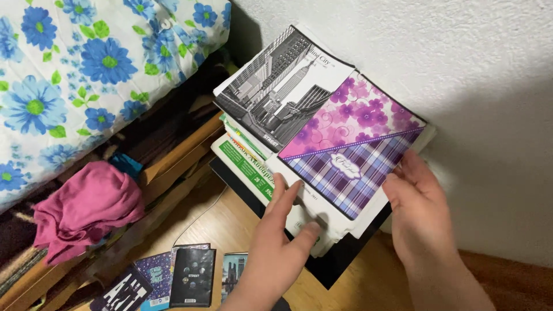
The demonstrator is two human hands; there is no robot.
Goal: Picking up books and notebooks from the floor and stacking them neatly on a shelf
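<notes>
A stack of notebooks [253,167] rests on a dark board by the white wall. On top lies a purple notebook [351,144] with pink flowers and a plaid lower half. Beside it sits a notebook with a black-and-white city picture [276,86]. My left hand [282,242] presses on the near edge of the stack, fingers spread over white pages under the purple cover. My right hand [417,213] touches the right corner of the purple notebook, fingers slightly apart. Neither hand is closed around anything.
A blue-flowered bed cover [75,69] fills the upper left. A crumpled pink cloth [86,207] lies below it on a wooden frame. Several small notebooks [190,276] lie on the wooden floor at the bottom. The white wall [461,57] is on the right.
</notes>
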